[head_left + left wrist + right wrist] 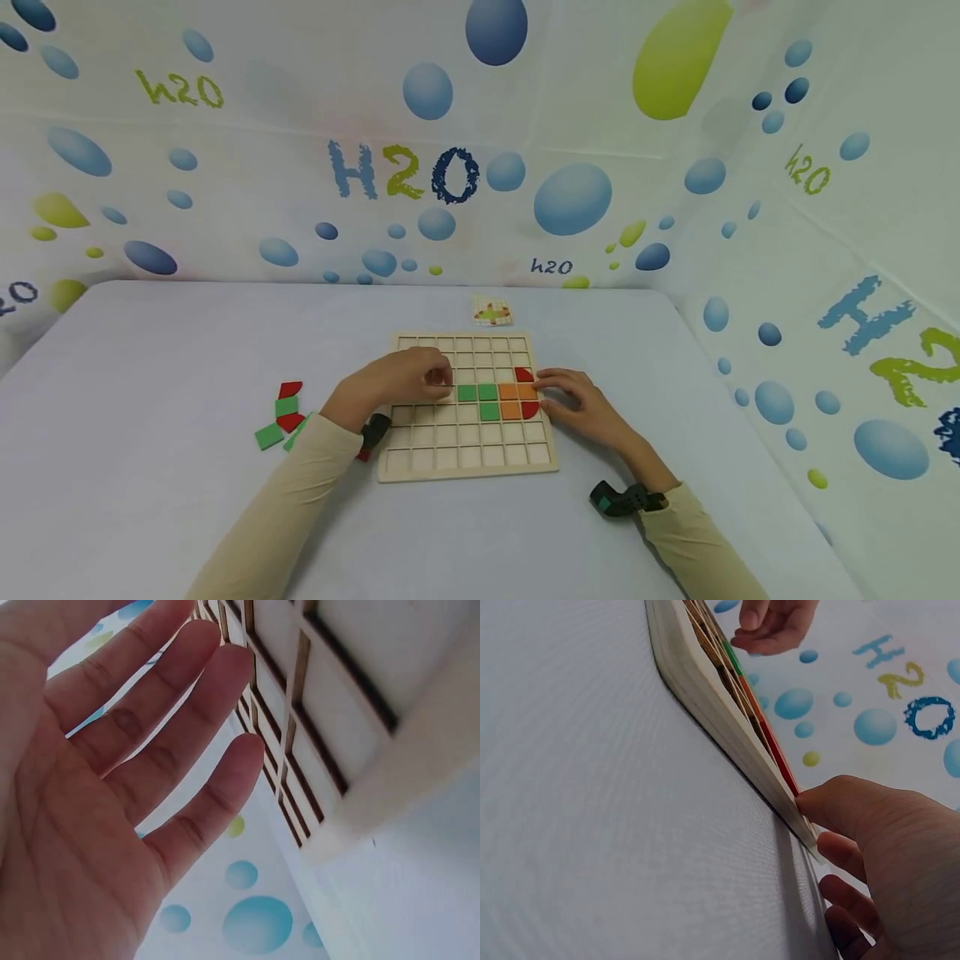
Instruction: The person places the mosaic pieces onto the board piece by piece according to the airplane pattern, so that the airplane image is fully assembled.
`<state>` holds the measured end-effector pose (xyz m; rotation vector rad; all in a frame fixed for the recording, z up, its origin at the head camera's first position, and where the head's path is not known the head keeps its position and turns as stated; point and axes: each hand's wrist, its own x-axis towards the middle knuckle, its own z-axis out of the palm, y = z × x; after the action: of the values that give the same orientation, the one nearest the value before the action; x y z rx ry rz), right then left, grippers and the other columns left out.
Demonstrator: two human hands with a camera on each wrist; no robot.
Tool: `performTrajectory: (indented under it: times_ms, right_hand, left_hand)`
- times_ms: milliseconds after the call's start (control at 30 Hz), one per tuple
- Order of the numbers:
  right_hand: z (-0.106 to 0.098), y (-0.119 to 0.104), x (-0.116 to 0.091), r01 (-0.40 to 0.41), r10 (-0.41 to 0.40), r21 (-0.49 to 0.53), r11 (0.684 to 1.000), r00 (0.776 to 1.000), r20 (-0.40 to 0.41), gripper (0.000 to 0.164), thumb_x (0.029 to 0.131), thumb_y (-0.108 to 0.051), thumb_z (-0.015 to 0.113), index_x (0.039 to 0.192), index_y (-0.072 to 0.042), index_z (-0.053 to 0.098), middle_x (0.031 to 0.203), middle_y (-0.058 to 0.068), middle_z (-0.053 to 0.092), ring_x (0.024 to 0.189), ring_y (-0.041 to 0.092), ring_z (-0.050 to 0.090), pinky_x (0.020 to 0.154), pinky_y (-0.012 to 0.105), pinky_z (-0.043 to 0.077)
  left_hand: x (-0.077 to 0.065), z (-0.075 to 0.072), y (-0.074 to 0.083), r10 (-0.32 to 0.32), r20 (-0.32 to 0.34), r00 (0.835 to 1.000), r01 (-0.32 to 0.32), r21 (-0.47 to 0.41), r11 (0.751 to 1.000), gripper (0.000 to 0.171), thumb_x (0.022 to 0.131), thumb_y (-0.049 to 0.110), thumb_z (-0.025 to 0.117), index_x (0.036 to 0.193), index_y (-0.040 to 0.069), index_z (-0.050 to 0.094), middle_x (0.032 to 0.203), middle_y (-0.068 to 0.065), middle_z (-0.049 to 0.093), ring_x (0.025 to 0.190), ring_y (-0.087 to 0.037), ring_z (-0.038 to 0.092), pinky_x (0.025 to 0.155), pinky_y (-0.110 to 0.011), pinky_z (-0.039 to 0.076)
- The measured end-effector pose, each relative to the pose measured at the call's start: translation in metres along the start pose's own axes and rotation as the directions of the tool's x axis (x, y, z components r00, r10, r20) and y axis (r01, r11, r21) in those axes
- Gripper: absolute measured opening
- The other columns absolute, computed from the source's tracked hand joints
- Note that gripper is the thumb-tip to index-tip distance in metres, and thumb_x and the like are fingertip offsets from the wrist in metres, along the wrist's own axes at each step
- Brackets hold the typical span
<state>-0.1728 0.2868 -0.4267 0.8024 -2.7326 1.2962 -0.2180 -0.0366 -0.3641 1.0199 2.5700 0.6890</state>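
A wooden grid board (468, 477) lies on the white table. Set in its right half are several green tiles (488, 412), orange tiles (510, 410) and two rounded red tiles (530, 409). Over the board's left half, just left of the green tiles, is my left hand (405, 379), fingers loosely bent; no tile shows between them. In the left wrist view its fingers (172, 742) stretch out beside the grid. My right hand (588, 408) rests at the board's right edge, fingers spread, its thumb (836, 802) right at the rim by a red tile (780, 757).
Loose green tiles (269, 437) and red tiles (290, 422) lie left of the board, some partly hidden by my left sleeve (292, 500). A small pattern card (492, 312) lies behind the board. A printed cloth (300, 208) hangs at the table's back.
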Motion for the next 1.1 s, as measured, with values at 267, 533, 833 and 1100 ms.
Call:
performTrajectory:
  times_ms: [267,533,833,1100]
  right_hand:
    - [0.000,0.002,0.000,-0.018,0.018,0.002,1.000,1.000,0.000,0.030,0.092,-0.011,0.067,0.122,-0.010,0.066,0.136,0.013,0.055,0.129,0.034,0.043,0.102,0.057,0.035]
    - [0.000,0.001,0.001,-0.020,0.020,0.002,1.000,1.000,0.005,0.031,0.092,-0.011,0.066,0.123,-0.010,0.065,0.136,0.013,0.055,0.129,0.033,0.043,0.101,0.056,0.037]
    - [0.000,-0.001,0.000,-0.021,0.021,0.007,1.000,1.000,0.003,0.031,0.092,-0.011,0.067,0.123,-0.010,0.066,0.137,0.013,0.055,0.129,0.035,0.043,0.101,0.056,0.036]
    - [-0.001,-0.011,-0.001,-0.045,0.045,0.006,0.999,0.999,0.000,0.031,0.092,-0.005,0.066,0.122,-0.004,0.064,0.136,0.019,0.053,0.129,0.038,0.042,0.101,0.057,0.036]
  left_hand:
    - [-0.014,-0.007,-0.005,-0.030,0.007,1.000,0.030,-0.012,0.999,0.007,0.092,0.018,0.067,0.096,0.012,0.067,0.089,0.003,0.060,0.082,-0.012,0.054,0.076,-0.031,0.047]
    - [-0.030,-0.018,-0.009,-0.071,0.001,0.997,0.071,-0.017,0.997,0.009,0.092,0.017,0.067,0.098,0.010,0.066,0.088,0.002,0.060,0.084,-0.014,0.055,0.077,-0.031,0.048]
    - [-0.048,-0.024,-0.022,-0.066,-0.019,0.998,0.066,-0.007,0.998,0.008,0.091,0.015,0.068,0.096,0.009,0.066,0.087,0.003,0.060,0.084,-0.014,0.056,0.080,-0.034,0.049]
    - [-0.061,-0.031,-0.033,-0.074,-0.045,0.996,0.075,0.017,0.997,0.007,0.090,0.013,0.068,0.096,0.010,0.067,0.086,0.004,0.061,0.083,-0.013,0.056,0.079,-0.034,0.050]
